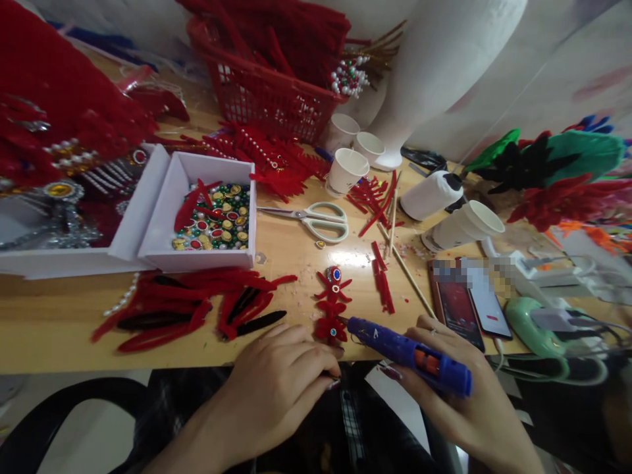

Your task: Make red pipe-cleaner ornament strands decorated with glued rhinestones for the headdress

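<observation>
A red fuzzy ornament (pixel 330 307) with blue and clear rhinestone gems lies near the table's front edge. My left hand (pixel 289 372) is closed just below it, fingers and thumb pinched together; whatever is between the fingertips is hidden. A blue hot glue gun (pixel 409 352) is in my right hand (pixel 457 375), its nozzle pointing left, close beside the ornament's lower part. Red and black fuzzy strips (pixel 197 306) lie left of my left hand. Scissors with pale handles (pixel 323 220) rest beyond the ornament, a small yellow gem (pixel 320 244) beside them.
A white box (pixel 162 253) of beads and gems stands left. Behind are a red basket (pixel 276 99), paper cups (pixel 348 172) and a white thread spool (pixel 427 196). Wooden sticks (pixel 409 276), phones (pixel 459 309) and a green power strip with cables (pixel 530 329) lie right.
</observation>
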{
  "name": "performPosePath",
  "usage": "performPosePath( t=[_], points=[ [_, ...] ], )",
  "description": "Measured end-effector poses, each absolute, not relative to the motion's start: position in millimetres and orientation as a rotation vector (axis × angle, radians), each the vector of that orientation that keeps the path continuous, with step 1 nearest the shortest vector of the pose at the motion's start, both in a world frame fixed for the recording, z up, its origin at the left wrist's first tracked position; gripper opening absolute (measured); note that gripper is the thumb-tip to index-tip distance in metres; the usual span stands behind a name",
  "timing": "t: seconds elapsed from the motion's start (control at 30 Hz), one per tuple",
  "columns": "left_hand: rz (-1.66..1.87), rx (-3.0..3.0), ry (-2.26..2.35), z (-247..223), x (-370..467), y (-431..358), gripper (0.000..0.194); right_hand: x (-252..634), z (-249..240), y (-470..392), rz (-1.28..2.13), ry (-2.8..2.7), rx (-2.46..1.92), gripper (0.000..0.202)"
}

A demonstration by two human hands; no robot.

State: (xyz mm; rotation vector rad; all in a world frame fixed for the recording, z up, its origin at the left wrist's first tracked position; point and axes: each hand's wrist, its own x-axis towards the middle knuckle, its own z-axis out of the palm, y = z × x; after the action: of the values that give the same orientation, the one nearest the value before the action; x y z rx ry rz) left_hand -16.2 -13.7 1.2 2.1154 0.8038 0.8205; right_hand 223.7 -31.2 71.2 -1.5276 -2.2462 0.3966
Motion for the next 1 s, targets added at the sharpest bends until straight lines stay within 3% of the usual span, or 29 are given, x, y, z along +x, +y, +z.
performPosePath(
  t=[0.23, 0.5, 1.0],
  points=[
    [0.823, 2.113, 0.796, 1.3, -16.5, -13.5, 0.008, 220.8, 73.4, -26.4, 0.453, -2.273, -1.506, 0.009],
    [0.786, 2.097, 0.801, 0.2, -17.3, -12.6, 0.007, 220.8, 69.8, -25.7, 0.42, -2.25, -1.516, 0.02],
    [0.802, 2.082, 0.805, -1.0, -17.6, -12.7, 0.008, 222.5, 75.5, -29.6, 0.499, -2.243, -1.538, 0.021]
  ],
)
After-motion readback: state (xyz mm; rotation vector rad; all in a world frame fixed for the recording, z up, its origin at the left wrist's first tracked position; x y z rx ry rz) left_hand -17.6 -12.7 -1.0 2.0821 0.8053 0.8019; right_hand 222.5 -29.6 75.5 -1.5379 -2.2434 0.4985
